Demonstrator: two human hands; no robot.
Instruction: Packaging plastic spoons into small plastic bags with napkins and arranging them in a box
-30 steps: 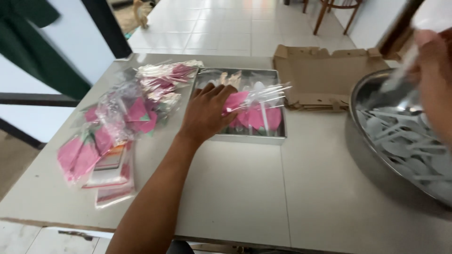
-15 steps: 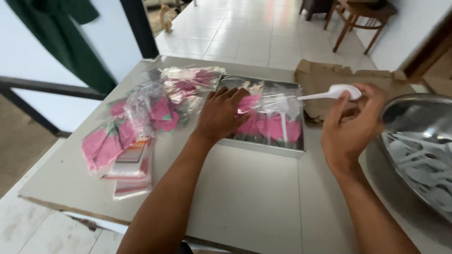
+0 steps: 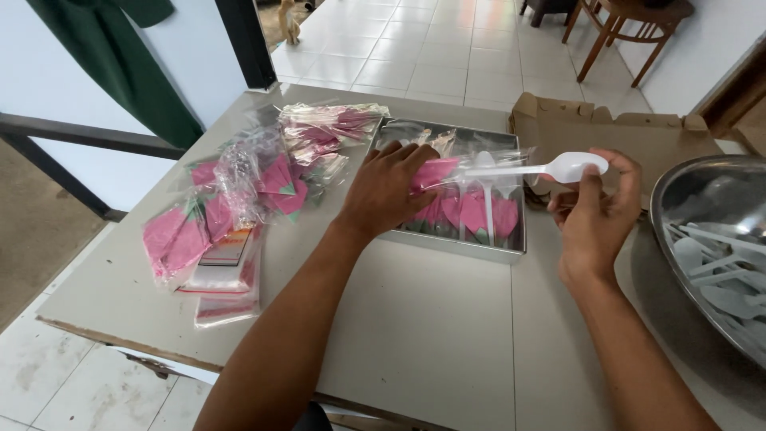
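- White plastic spoon (image 3: 542,168): held level above the far edge of the metal tray (image 3: 459,243), bowl end to the right, handle pointing left with its tip at or just inside the open end of a clear packet (image 3: 447,172).
- Right hand (image 3: 594,219): pinched on the spoon's bowl end between thumb and fingertips, the other fingers loosely curled, nothing else in it.
- Clear packet: pink folded paper inside, lying over the tray, its left end under the left hand.
- Left hand (image 3: 387,191): palm down, fingers curled over the packet's end and gripping it, apparently steadying the open mouth toward the spoon.
- Step in hand, by the look of it: spoon handle meeting the packet mouth, not yet far in.
- Next move, as a judgement: calls for a straight slide leftward along the packet, with the mouth kept open and the film kept from bunching or snagging on the handle tip.
- Inside the tray: more pink folds, and another white spoon lying upright among them.
- Left of the tray: a loose pile of pink packets (image 3: 239,199) on the table (image 3: 431,335).
- Right: a large metal bowl (image 3: 670,207) holding loose spoons (image 3: 718,263).
- Behind: an open cardboard box (image 3: 638,136).
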